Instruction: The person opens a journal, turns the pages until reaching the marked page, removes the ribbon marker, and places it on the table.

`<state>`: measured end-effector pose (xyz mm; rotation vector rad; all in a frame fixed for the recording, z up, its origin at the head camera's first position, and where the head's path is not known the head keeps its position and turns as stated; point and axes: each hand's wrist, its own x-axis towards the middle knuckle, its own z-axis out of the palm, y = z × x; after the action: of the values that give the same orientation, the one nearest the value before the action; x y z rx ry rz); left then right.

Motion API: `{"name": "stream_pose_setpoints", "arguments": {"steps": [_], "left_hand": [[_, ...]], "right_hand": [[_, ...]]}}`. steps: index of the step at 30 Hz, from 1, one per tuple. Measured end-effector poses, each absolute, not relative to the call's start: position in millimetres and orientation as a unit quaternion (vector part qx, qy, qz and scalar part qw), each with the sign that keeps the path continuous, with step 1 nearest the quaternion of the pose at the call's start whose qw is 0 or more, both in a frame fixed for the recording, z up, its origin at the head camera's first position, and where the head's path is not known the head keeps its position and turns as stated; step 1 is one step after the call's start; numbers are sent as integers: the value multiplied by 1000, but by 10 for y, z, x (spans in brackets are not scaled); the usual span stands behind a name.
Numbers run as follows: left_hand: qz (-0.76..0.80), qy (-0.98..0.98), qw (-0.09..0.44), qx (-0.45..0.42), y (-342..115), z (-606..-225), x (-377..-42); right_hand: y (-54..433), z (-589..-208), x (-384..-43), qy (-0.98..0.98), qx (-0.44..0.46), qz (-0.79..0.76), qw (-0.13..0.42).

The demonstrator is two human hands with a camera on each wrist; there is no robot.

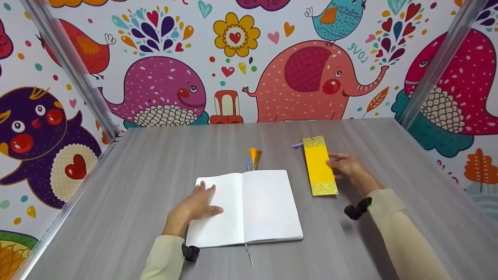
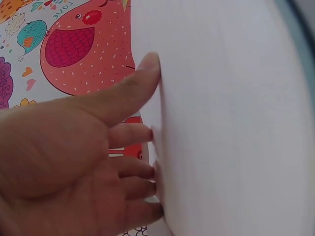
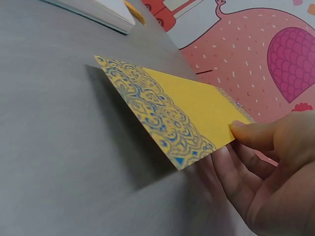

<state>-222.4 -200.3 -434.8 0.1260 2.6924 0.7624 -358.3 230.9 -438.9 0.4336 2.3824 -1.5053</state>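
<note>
An open notebook [image 1: 268, 206] with blank white pages lies on the table. My left hand [image 1: 200, 204] rests on its left page with fingers spread; the left wrist view shows the fingertips touching the white page [image 2: 236, 118]. To the right of the notebook, my right hand [image 1: 348, 167] pinches a yellow bookmark [image 1: 320, 165] by its right edge, between thumb and fingers. Blue-patterned bands [image 3: 152, 113] decorate its ends, and a purple tassel [image 1: 297, 146] sticks out at its far left. In the right wrist view the bookmark is tilted, with its near end raised above the table.
Orange and gold tassels [image 1: 255, 156] and a bluish one stick out past the notebook's top edge. A grey ribbon [image 1: 249, 254] hangs from its bottom edge. The grey table [image 1: 128, 186] meets cartoon-printed walls [image 1: 241, 70] at the back and sides.
</note>
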Motion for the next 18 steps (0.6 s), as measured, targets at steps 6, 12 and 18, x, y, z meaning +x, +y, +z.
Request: {"name": "stream_pose_setpoints", "arguments": {"steps": [6,12,18], "left_hand": [[269,948,167,41,-2002,-4354,-2235],[270,947,167,41,-1996,-4338,-2234],[264,949,169,40,-1983,-4359,-2235]], "right_hand": [[2362,-4373,-3416,834,113,-512,172],[2357,-4400,-3317,849,102,-491,168],[2305,-4447,-3196,876,105,-447,146]]}}
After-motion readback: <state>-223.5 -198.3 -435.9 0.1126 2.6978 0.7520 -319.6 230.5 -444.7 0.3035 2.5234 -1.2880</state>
